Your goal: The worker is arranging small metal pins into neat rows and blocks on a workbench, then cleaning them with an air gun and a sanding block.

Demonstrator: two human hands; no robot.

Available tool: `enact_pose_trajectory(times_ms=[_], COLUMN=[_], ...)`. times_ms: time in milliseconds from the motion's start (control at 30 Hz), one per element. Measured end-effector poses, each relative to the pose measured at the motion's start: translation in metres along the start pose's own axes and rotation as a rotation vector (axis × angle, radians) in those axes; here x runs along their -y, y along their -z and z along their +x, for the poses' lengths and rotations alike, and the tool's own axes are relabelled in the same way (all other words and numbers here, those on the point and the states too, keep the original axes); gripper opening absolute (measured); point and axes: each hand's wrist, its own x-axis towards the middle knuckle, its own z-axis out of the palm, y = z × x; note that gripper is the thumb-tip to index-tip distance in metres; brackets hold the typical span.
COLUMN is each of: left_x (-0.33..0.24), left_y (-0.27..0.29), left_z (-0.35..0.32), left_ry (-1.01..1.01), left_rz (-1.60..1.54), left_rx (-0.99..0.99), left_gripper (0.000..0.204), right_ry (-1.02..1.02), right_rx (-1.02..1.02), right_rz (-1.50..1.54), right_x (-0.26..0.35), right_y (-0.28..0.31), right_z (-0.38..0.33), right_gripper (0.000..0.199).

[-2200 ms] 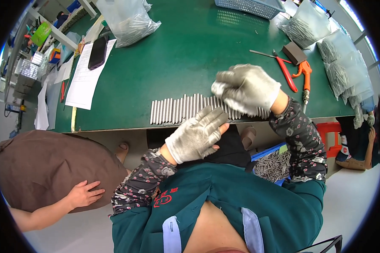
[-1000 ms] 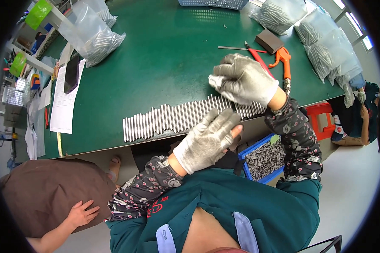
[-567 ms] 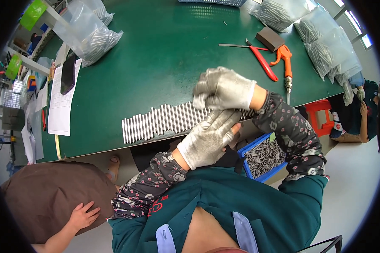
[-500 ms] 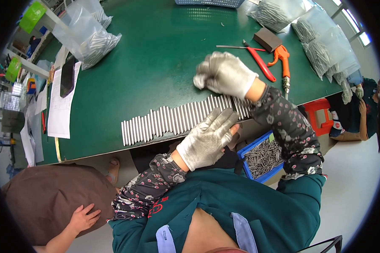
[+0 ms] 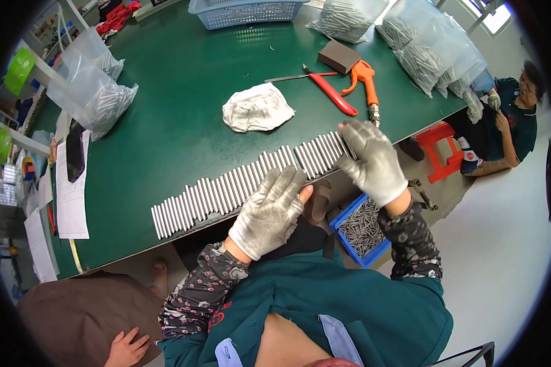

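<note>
A row of slim metal rods lies side by side along the front edge of the green table, with a small gap in it toward the right. My left hand, in a pale, grey-smudged glove, rests its outstretched fingers on the near ends of the middle rods. At the row's right end is my right hand, gloved too, its fingers extended and the thumb apart. Whether it touches the last rods is hard to make out. Beyond the row lies a crumpled white cloth.
Behind the row are red-handled pliers, an orange air gun and a brown block. Bags of rods stand farther back, near a blue basket. Below the edge sits a blue bin of metal pieces. Another person's hand is at lower left.
My right hand has moved from above the table to the row's right end. The white cloth now lies where that hand was. The whole view has shifted.
</note>
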Motion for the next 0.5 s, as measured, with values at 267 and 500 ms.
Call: enact_pose_trajectory(times_ms=[267,500], left_x=[-0.005,0.039], left_y=[0.011,0.06], left_z=[0.005,0.038], left_ry=[0.03,0.172], left_rz=[-0.05,0.162], left_rx=[0.061,-0.03], left_gripper=[0.076,0.077], right_ry=[-0.088,-0.089], right_rx=[0.121,0.035], right_rz=[-0.063,0.007], right_x=[0.031,0.029], right_y=[-0.029,-0.036], right_z=[-0.039,-0.049], right_gripper=[0.068,0.062])
